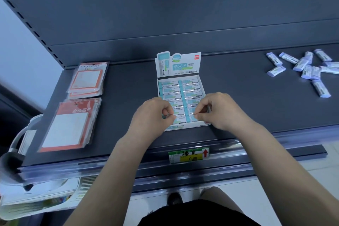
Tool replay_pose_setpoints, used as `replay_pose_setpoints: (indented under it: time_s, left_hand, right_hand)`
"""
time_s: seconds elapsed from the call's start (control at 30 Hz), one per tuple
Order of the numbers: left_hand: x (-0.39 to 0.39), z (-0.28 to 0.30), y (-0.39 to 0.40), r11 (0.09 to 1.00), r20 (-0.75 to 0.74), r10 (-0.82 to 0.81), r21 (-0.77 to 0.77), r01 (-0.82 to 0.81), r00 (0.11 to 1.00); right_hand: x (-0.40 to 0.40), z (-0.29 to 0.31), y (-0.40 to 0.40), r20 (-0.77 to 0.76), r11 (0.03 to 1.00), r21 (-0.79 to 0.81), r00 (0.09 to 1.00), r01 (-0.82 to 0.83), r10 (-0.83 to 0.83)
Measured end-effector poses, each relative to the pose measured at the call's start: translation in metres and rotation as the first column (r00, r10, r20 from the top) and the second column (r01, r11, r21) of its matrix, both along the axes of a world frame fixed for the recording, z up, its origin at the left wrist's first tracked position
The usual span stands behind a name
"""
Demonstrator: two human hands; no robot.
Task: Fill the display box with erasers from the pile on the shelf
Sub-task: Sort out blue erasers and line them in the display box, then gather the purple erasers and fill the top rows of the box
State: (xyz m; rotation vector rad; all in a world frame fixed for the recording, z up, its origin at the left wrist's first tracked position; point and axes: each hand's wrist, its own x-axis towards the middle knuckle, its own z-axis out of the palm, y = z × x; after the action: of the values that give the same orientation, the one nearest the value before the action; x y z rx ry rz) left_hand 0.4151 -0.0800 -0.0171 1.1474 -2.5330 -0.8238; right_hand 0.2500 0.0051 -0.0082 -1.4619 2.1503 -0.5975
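A white display box (207,124) with an upright printed back card stands in the middle of the dark shelf. Two rows of teal-and-white erasers fill it. My left hand (152,115) and my right hand (220,110) hover over the box's near end. Together they pinch the two ends of one teal eraser (183,118) lying across the front row. A loose pile of purple-and-white erasers (306,69) lies at the far right of the shelf, well away from both hands.
Two stacks of orange-bordered notepad packs (86,80) lie on the left of the shelf (256,106). A green and yellow price label (189,155) sits on the shelf's front rail. Booklets and a basket show at the lower left, below the shelf.
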Motion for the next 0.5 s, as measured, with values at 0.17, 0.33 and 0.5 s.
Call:
replay_pose_setpoints:
  time_s: [0.17, 0.33, 0.5]
  left_hand:
    - [-0.011, 0.003, 0.001, 0.991, 0.062, -0.015, -0.135, 0.023, 0.998]
    - [-0.037, 0.007, 0.007, 0.976, 0.022, -0.057, -0.209, 0.061, 0.998]
    - [-0.084, 0.009, 0.019, 0.935, 0.009, -0.141, -0.327, 0.136, 0.990]
  right_hand:
    - [0.000, -0.003, 0.007, -0.056, 0.996, -0.091, 0.998, 0.002, -0.007]
    - [-0.023, -0.005, 0.024, -0.027, 0.948, -0.300, 0.992, 0.111, -0.124]
    - [-0.067, -0.003, 0.044, -0.107, 0.919, -0.328, 0.957, 0.221, -0.269]
